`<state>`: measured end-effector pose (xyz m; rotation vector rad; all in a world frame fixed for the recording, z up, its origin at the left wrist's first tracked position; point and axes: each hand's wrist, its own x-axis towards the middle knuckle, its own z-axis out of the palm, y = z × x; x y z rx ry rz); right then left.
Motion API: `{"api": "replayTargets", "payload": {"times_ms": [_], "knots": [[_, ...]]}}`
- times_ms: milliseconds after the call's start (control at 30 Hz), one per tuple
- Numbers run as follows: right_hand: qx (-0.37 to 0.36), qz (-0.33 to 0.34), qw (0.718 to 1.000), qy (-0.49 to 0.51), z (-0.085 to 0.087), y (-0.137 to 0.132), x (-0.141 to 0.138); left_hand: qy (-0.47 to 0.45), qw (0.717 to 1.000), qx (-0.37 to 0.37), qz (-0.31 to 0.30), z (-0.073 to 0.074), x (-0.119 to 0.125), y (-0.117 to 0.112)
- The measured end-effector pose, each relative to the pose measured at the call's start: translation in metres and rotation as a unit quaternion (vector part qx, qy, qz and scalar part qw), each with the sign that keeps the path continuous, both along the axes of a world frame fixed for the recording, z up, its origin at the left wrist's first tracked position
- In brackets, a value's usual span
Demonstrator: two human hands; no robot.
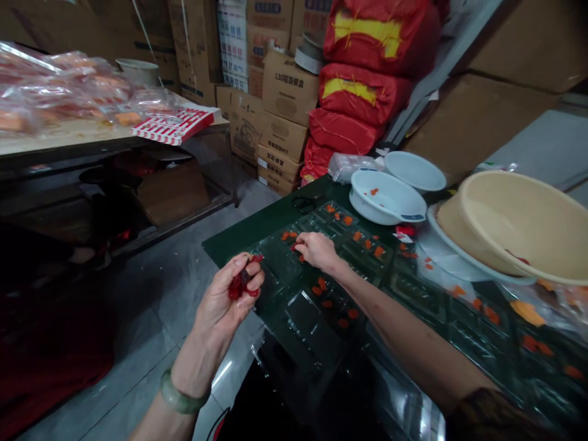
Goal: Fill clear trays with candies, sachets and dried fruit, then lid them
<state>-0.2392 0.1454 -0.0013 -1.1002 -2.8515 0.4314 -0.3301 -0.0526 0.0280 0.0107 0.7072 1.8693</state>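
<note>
My left hand [228,300] is curled around several small dark red pieces [241,283], held just off the left edge of the green table [257,226]. A green bangle [178,397] sits on that wrist. My right hand [316,250] reaches over a clear plastic compartment tray [303,306] lying on the table. Its fingertips pinch a red piece at one of the tray's far cells. Orange and red pieces [362,240] lie in several cells of the tray.
A white bowl [384,197] with a few red bits stands behind the tray, another white bowl [416,170] beyond it. A large cream basin [514,226] sits at the right. Red sacks [362,92] and cardboard boxes [287,86] are stacked behind. A table with bagged goods [68,92] stands left.
</note>
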Motion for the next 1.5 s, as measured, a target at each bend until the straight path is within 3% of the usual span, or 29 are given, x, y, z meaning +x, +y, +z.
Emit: {"api": "replayTargets", "payload": {"times_ms": [200, 400, 600, 667, 767, 933, 1033, 1133, 1233, 1300, 1367, 1433, 1500], "knots": [[0.035, 0.028, 0.998, -0.04, -0.001, -0.003, 0.004, 0.016, 1.0, -0.007, -0.002, 0.0, 0.005, 0.0], [0.014, 0.058, 0.996, -0.061, 0.004, 0.001, 0.0, 0.011, 0.999, -0.005, -0.031, 0.001, 0.017, 0.015], [0.019, 0.057, 0.998, 0.009, -0.006, 0.005, -0.002, 0.008, 0.999, -0.004, -0.035, 0.001, 0.024, 0.022], [-0.007, 0.008, 0.996, 0.083, -0.003, 0.013, 0.008, 0.0, 0.999, 0.001, -0.035, 0.001, 0.024, 0.023], [-0.047, -0.117, 0.971, 0.204, 0.006, 0.042, 0.041, -0.011, 0.999, 0.013, -0.036, 0.001, 0.023, 0.023], [-0.01, -0.27, 0.941, 0.204, 0.01, 0.097, 0.11, -0.015, 0.999, 0.007, -0.036, 0.001, 0.024, 0.024], [-0.031, -0.311, 0.93, 0.194, 0.005, 0.106, 0.127, -0.018, 0.999, 0.0, -0.033, 0.001, 0.025, 0.025], [-0.097, -0.314, 0.921, 0.209, 0.009, 0.095, 0.124, -0.019, 0.999, 0.005, -0.036, 0.001, 0.024, 0.023], [-0.21, -0.288, 0.908, 0.221, 0.019, 0.065, 0.115, -0.021, 0.999, -0.001, -0.031, 0.002, 0.023, 0.019], [-0.315, -0.244, 0.891, 0.216, 0.024, 0.04, 0.11, -0.023, 0.999, -0.001, -0.032, 0.002, 0.024, 0.014], [-0.361, -0.172, 0.895, 0.198, 0.026, 0.013, 0.107, -0.019, 0.999, 0.0, -0.033, 0.001, 0.027, 0.009], [-0.303, -0.086, 0.936, 0.158, 0.025, -0.009, 0.105, -0.016, 0.999, 0.003, -0.031, 0.0, 0.03, 0.004], [-0.176, -0.031, 0.98, 0.088, 0.023, -0.025, 0.103, -0.016, 0.999, 0.007, -0.033, -0.001, 0.032, -0.001]]}}
